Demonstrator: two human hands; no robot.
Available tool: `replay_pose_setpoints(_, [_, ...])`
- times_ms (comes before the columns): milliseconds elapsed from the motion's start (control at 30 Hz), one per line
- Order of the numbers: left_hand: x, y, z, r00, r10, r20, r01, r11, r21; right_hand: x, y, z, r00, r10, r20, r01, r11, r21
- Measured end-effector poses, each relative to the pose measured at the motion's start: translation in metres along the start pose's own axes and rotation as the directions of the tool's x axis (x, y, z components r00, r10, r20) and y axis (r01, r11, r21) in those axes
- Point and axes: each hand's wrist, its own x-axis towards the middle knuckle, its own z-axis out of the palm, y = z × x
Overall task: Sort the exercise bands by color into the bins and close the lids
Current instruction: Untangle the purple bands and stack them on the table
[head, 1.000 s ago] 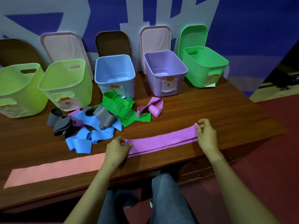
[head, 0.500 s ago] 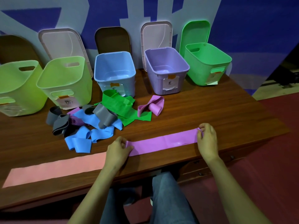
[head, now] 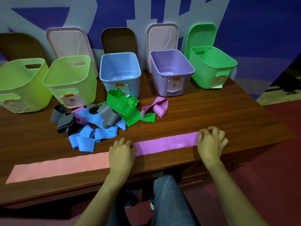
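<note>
L hand pinching purple band at 9 o'clock end | R hand pinching 3 o'clock end | band lying flat on table

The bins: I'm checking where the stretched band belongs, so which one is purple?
The purple bin, fourth from the left, between the blue bin and the green bin; only it matches the purple band that the left hand and right hand pinch.
</note>
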Motion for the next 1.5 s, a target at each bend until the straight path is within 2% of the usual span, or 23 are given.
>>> replay_pose_setpoints(133, [0.001, 0.003, -0.003, 1.0, 0.0, 0.011, -0.001, 0.998, 0.068, -0.005, -0.025, -0.008, 0.995, -0.092, -0.03, 0.092, 0.995, 0.029])
replay_pose_setpoints(300, [0.01, 0.012, -0.008, 0.998, 0.05, -0.037, -0.052, 0.998, -0.044, -0.014, -0.071, -0.011, 0.976, -0.212, -0.044, 0.216, 0.962, 0.167])
replay_pose_setpoints(467, [0.038, 0.021, -0.021, 0.996, 0.089, -0.029, -0.092, 0.992, -0.091, -0.009, -0.122, -0.005, 0.91, -0.402, 0.096, 0.362, 0.887, 0.288])
replay_pose_setpoints(600, [0.068, 0.023, -0.028, 0.997, 0.079, -0.013, -0.08, 0.976, -0.203, 0.007, -0.153, 0.005, 0.848, -0.51, 0.14, 0.436, 0.824, 0.361])
replay_pose_setpoints(733, [0.097, 0.03, -0.023, 0.996, 0.092, 0.016, -0.086, 0.97, -0.225, 0.038, -0.169, 0.021, 0.853, -0.493, 0.17, 0.411, 0.836, 0.363])
replay_pose_setpoints(867, [0.12, 0.037, -0.008, 0.996, 0.086, 0.028, -0.08, 0.98, -0.184, 0.063, -0.17, 0.036, 0.85, -0.467, 0.244, 0.418, 0.879, 0.229])
replay_pose_setpoints(1067, [0.143, 0.036, 0.011, 0.999, 0.039, 0.023, -0.036, 0.99, -0.136, 0.076, -0.168, 0.056, 0.826, -0.539, 0.164, 0.501, 0.836, 0.223])
replay_pose_setpoints(1200, [0.145, 0.035, 0.009, 0.999, 0.011, -0.034, -0.02, 0.956, -0.291, 0.075, -0.167, 0.055, 0.835, -0.537, 0.122, 0.5, 0.831, 0.243])
replay_pose_setpoints(1333, [0.141, 0.04, 0.001, 0.982, 0.036, -0.184, -0.113, 0.895, -0.431, 0.074, -0.171, 0.041, 0.842, -0.538, 0.046, 0.506, 0.816, 0.281])
replay_pose_setpoints(1500, [0.134, 0.05, -0.031, 0.94, -0.017, -0.341, -0.224, 0.722, -0.654, 0.078, -0.182, 0.001, 0.861, -0.507, -0.044, 0.48, 0.78, 0.402])
